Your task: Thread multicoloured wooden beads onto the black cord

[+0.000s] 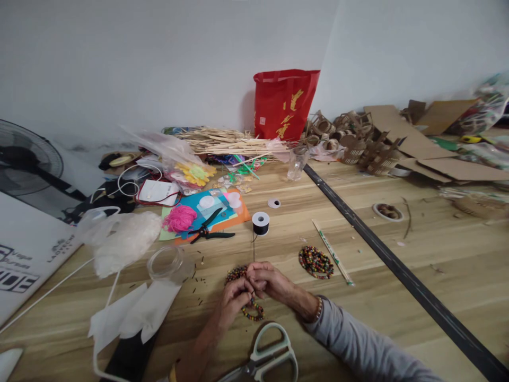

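My left hand (pixel 234 302) and my right hand (pixel 267 279) meet on the wooden table (pixel 397 297), fingers pinched together over a piece of multicoloured beadwork (pixel 252 313) that lies partly under them. A thin black thread runs up from my fingers to a spool of black thread (pixel 261 223) standing just beyond. A finished round beaded piece (pixel 316 262) lies to the right of my right hand. Tiny dark beads are scattered on the wood to the left.
Large scissors (pixel 266 358) lie close in front. Black pliers (pixel 209 231), pink yarn (pixel 180 218), a clear jar (pixel 169 263), a thin stick (pixel 333 252) and plastic bags surround the work. A red bag (pixel 284 103), cardboard scraps and a fan (pixel 27 164) stand farther off.
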`<state>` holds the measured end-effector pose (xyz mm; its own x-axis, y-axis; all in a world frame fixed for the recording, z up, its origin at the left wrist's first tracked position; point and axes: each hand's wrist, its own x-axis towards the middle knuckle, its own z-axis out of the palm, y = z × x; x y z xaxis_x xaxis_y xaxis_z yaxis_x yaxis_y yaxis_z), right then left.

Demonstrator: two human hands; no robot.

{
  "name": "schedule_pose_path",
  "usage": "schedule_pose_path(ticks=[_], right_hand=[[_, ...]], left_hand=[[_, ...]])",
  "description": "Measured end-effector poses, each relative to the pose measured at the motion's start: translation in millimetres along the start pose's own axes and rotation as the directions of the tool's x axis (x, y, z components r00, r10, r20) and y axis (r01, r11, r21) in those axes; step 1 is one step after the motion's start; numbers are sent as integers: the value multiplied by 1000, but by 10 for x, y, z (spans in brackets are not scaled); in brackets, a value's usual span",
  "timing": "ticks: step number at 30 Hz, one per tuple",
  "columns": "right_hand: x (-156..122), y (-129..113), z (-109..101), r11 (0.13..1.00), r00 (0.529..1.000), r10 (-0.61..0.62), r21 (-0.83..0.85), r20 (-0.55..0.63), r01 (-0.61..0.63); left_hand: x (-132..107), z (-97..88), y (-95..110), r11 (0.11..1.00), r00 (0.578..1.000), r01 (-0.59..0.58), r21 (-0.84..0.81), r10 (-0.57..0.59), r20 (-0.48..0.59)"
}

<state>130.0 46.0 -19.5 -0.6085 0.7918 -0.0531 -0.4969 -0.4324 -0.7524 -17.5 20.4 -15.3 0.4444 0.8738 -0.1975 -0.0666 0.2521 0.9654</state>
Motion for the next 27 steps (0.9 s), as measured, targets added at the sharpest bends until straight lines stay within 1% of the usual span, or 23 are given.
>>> schedule_pose_path(ticks=[3, 6, 9, 17, 22, 27], right_hand=[[-8, -9, -18, 1000, 1000, 9, 3, -9, -8], [-13, -28, -22, 1000, 1000, -17, -8, 7, 17], [-8, -39, -16, 1000, 1000, -26, -3, -7, 26], [5, -53, -8, 999, 999, -22, 38, -30, 23], [2, -55, -12, 999, 1000, -11, 34, -15, 12], [3, -49, -23, 998, 1000, 7, 56, -29, -5]], left_hand=[[-3, 1, -16, 1000, 1000, 16, -16, -17, -17], [-10, -1, -27, 999, 1000, 9, -36, -10, -26], [-17, -3, -27, 998, 1000, 14, -54, -15, -27], [-9, -23, -53, 998, 1000, 10, -57, -10, 4], [-23, -8, -23, 999, 1000, 6, -54, -5, 14], [-38, 12, 12, 996, 1000, 22, -89, -23, -10]])
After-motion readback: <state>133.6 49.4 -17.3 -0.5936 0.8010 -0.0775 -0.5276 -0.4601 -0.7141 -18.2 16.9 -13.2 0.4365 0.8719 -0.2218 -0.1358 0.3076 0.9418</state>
